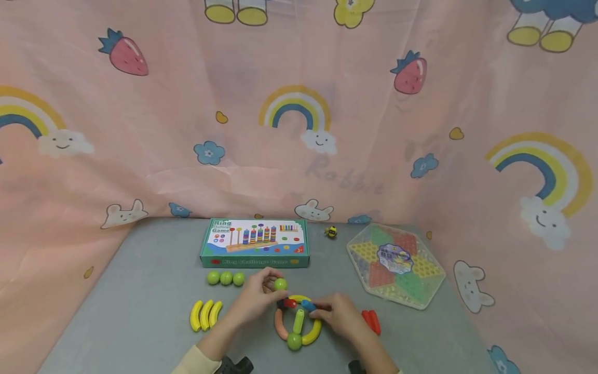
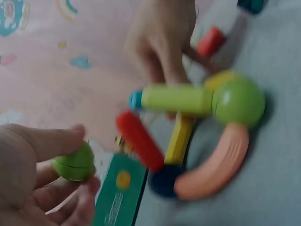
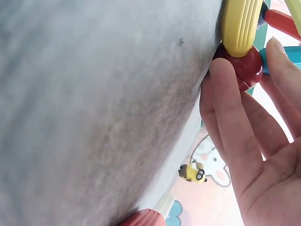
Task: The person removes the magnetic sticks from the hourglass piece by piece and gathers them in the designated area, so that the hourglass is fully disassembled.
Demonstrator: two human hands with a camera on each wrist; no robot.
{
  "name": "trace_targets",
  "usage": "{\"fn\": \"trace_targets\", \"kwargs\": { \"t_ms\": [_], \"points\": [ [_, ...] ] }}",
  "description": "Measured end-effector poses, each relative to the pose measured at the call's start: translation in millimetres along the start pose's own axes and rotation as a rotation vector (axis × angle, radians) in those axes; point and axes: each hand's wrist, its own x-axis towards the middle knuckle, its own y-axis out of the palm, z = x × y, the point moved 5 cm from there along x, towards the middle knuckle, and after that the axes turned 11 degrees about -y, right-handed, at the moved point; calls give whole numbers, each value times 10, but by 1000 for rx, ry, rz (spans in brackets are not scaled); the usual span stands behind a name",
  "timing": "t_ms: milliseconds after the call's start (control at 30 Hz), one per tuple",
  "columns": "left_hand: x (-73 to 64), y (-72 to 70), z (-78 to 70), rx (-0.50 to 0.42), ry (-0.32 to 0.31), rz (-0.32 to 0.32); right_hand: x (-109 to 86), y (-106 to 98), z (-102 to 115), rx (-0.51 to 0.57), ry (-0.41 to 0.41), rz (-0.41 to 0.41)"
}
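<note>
The left hand (image 1: 259, 289) pinches a green ball (image 1: 280, 284) at the far side of the ring (image 1: 281, 326) on the table (image 1: 140, 317). The right hand (image 1: 343, 314) grips the ring's dark red ball (image 3: 248, 69), beside a blue rod (image 1: 308, 305). Three yellow pieces (image 1: 205, 315) lie left, red rods (image 1: 374, 322) right; behind stand a box (image 1: 255, 262) and minion (image 1: 331, 232).

Worktop (image 1: 149, 322): matt, cloth-like. Far backdrop (image 1: 355, 124): creased cloth, dull. Near green ball (image 2: 240, 102): smooth, glossy, plastic by look. Dark red ball (image 3: 249, 68): glossy. Yellow rod (image 3: 240, 23): ridged plastic, slight sheen. Far box (image 1: 255, 242): printed card. Hexagonal case (image 1: 397, 259), right: clear plastic, shiny.
</note>
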Motion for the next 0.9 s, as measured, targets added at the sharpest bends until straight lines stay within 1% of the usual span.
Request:
{"fn": "trace_targets", "kwargs": {
  "t_ms": [67,167,200,233,267,300,333,400,700,900],
  "points": [
    [26,-124,12,150,17,-125,9,-5,6,-4,16,6],
    [75,-289,27,407,71,-339,19,-2,6,-7,40,11],
    [94,-333,40,480,87,-407,19,-3,8,-8,44,10],
    [112,-371,57,546,94,-470,18,-6,13,-11,44,8],
    [131,-400,80,595,96,-519,18,-7,15,-13,42,7],
    [147,-420,108,630,97,-552,17,-7,15,-16,43,5],
    [164,-435,138,650,91,-570,16,-10,16,-19,45,5],
    [185,-453,193,658,68,-577,17,-17,23,-23,44,5],
    [238,-461,327,658,1,-536,22,-25,30,-5,31,20],
    [267,-460,379,644,-7,-526,4,-22,26,-1,41,26]
  ]
}}
